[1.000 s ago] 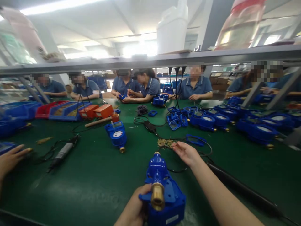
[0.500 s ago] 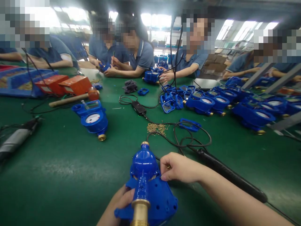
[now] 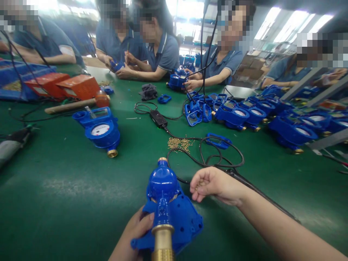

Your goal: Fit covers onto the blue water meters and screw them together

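A blue water meter (image 3: 163, 183) with brass threaded ends lies underside up in front of me, its flat housing with screw holes facing upward. My left hand (image 3: 137, 230) grips this meter from the left side, fingers partly hidden beneath it. To the right of the meter and apart from it, my right hand (image 3: 213, 185) is curled around a few small brass screws (image 3: 198, 187). Beyond both hands, a pile of brass screws (image 3: 179, 144) lies on the green table. Behind my right forearm runs a black tool handle (image 3: 263, 190), mostly covered.
At left stand another water meter (image 3: 102, 130), a mallet (image 3: 73, 106), orange boxes (image 3: 77, 87) and a grey-black tool (image 3: 13, 145). A looped cable (image 3: 241, 156) crosses the middle. Several meters (image 3: 292, 132) fill the right. Co-workers (image 3: 165, 54) sit across the table.
My right hand has drawn away from the meter's edge to the right and turned, so the screws in its fingers show. My left hand still holds the meter. The view has shifted slightly.
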`<state>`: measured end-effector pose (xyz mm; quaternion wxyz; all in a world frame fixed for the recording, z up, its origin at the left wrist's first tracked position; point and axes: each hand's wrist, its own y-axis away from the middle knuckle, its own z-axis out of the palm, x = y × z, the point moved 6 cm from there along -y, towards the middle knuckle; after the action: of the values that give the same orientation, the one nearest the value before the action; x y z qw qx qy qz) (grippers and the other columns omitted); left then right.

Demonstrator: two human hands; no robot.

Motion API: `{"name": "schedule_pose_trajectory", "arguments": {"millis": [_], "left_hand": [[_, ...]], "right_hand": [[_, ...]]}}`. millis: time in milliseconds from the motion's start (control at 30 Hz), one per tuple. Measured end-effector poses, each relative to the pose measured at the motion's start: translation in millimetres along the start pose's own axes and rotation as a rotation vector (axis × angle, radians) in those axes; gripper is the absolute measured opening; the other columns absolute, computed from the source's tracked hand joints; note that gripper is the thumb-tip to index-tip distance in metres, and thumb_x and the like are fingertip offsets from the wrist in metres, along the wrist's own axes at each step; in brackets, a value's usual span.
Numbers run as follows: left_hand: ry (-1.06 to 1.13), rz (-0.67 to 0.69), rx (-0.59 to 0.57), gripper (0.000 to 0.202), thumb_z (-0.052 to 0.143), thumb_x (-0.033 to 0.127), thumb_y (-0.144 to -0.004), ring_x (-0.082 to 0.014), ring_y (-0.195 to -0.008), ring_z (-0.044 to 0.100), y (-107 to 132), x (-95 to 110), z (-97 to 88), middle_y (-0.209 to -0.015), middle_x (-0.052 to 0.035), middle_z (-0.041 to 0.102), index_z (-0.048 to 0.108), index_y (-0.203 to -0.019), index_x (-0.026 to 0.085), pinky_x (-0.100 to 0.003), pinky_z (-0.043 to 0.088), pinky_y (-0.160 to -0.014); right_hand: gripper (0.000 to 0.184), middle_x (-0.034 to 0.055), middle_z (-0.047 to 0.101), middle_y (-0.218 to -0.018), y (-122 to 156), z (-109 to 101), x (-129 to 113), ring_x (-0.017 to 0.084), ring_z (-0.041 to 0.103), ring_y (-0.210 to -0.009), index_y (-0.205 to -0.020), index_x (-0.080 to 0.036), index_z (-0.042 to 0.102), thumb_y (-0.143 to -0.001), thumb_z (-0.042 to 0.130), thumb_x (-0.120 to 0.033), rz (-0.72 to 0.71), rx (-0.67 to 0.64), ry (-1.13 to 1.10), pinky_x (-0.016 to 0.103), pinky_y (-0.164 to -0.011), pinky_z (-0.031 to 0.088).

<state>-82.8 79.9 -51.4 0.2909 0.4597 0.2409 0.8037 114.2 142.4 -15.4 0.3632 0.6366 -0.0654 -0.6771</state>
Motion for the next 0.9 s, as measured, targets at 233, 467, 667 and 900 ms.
{"name": "schedule_pose_trajectory", "arguments": {"millis": [233,467,667,900], "left_hand": [[-0.001,-0.002,0.048,0.037,0.080,0.044,-0.055,-0.0211,-0.083,0.064,-9,3,11.0,-0.081,-0.0018,0.071,0.068,-0.078,0.018,-0.026,0.047,-0.070],[0.047,-0.008,0.034,0.039,0.081,0.042,-0.057,-0.0209,-0.080,0.064,-16,-8,-5.1,-0.078,-0.0008,0.071,0.069,-0.087,0.021,-0.029,0.049,-0.073],[0.033,-0.025,0.011,0.034,0.079,0.041,-0.061,-0.0249,-0.090,0.063,-16,-9,-6.0,-0.085,-0.0040,0.071,0.069,-0.085,0.018,-0.030,0.049,-0.074],[0.057,-0.032,-0.007,0.030,0.080,0.040,-0.060,-0.0236,-0.091,0.063,-16,-7,-0.8,-0.083,-0.0014,0.071,0.069,-0.079,0.020,-0.030,0.049,-0.078]], "right_hand": [[0.031,0.0031,0.066,-0.063,11,-10,14,0.010,0.063,-0.052,-0.082,-0.010,0.060,-0.065,0.077,-0.029,-0.086,0.138,-0.267,0.018,-0.049,0.050],[0.031,0.0023,0.066,-0.065,28,-3,28,0.010,0.063,-0.054,-0.083,-0.010,0.059,-0.066,0.078,-0.027,-0.122,0.112,-0.429,0.017,-0.051,0.051],[0.033,0.0042,0.068,-0.070,34,7,26,0.013,0.065,-0.057,-0.086,-0.015,0.047,-0.073,0.072,-0.033,-0.174,0.140,-0.376,0.020,-0.049,0.051],[0.025,-0.0046,0.050,-0.055,36,7,23,0.005,0.039,-0.043,-0.064,-0.015,0.052,-0.068,0.069,-0.033,-0.175,0.317,0.008,0.017,-0.040,0.028]]}}
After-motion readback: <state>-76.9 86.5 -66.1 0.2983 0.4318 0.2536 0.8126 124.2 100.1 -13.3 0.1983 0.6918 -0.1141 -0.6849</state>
